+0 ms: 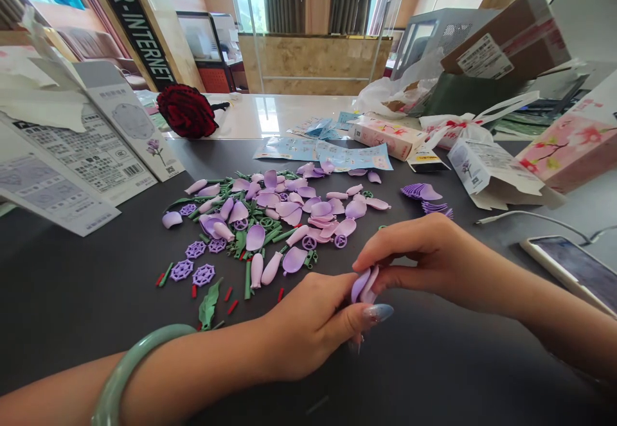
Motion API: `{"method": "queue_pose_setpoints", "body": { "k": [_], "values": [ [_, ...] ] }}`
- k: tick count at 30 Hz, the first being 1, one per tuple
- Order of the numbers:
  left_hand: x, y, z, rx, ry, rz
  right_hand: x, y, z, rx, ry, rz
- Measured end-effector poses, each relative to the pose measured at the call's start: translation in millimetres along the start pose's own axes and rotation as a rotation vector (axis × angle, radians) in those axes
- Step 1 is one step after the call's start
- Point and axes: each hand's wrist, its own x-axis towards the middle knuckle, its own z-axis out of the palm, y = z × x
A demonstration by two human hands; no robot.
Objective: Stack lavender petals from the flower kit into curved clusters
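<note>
My left hand (322,326), a green bangle (128,368) on its wrist, is closed around a few stacked purple petal pieces (364,286). Thumb and fingers of my right hand (409,256) pinch the same petals from the right side; the exact grip of its fingertips is partly hidden. Beyond my hands spreads a pile of lilac and pink petal pieces (289,211) mixed with green stem parts. Two neat stacks of purple petals (420,191) lie to the right of the pile. Several purple wheel-shaped pieces (203,275) and a green leaf piece (209,304) sit at its near left.
Printed white boxes (135,124) stand at the left, beside a dark red fabric rose (187,111). Blue instruction sheets (322,151) lie behind the pile. To the right are an opened small box (496,169), a white cable (530,215) and a phone (573,265).
</note>
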Motion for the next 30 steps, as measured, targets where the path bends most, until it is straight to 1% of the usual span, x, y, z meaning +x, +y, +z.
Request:
{"method": "queue_pose_setpoints", "body": {
  "k": [2, 4, 6, 9, 11, 14, 16, 19, 22, 25, 26, 28, 30],
  "values": [
    [-1, 0, -0.8, 0.018, -0.046, 0.013, -1, 0, 1, 0.033, -0.036, 0.012],
    [-2, 2, -1.6, 0.035, -0.078, 0.014, -1, 0, 3, 0.026, -0.040, 0.010],
    [-2, 4, -2.1, 0.047, -0.080, 0.000, -2, -2, 4, -0.002, -0.034, 0.008],
    [-3, 8, -0.8, 0.030, -0.046, -0.042, -2, -3, 6, -0.027, -0.030, 0.022],
    [-3, 10, 2.1, -0.072, -0.021, -0.088, -3, -3, 7, -0.036, -0.025, 0.016],
    [-3, 10, 9.1, -0.339, 0.001, -0.205, -4, -5, 10, -0.044, -0.018, -0.012],
    [-3, 9, 13.9, -0.474, -0.008, -0.253, -5, -6, 13, -0.057, -0.029, -0.045],
    [-3, 7, 19.0, -0.538, -0.020, -0.236, -4, -10, 17, -0.111, -0.048, -0.091],
    [-4, 6, 21.4, -0.541, 0.000, -0.193, -2, -9, 14, -0.110, -0.047, -0.097],
    [-7, 4, 23.2, -0.556, 0.029, -0.177, 3, -4, 3, 0.021, -0.164, -0.083],
    [-8, 3, 23.8, -0.562, 0.034, -0.180, 6, -1, -1, 0.062, -0.185, -0.069],
    [-9, 1, 25.0, -0.573, 0.030, -0.189, 14, 5, -5, 0.054, -0.147, -0.014],
    [-10, 1, 25.9, -0.589, 0.012, -0.203, 26, 9, -3, -0.105, -0.065, 0.004]
  ]
}}
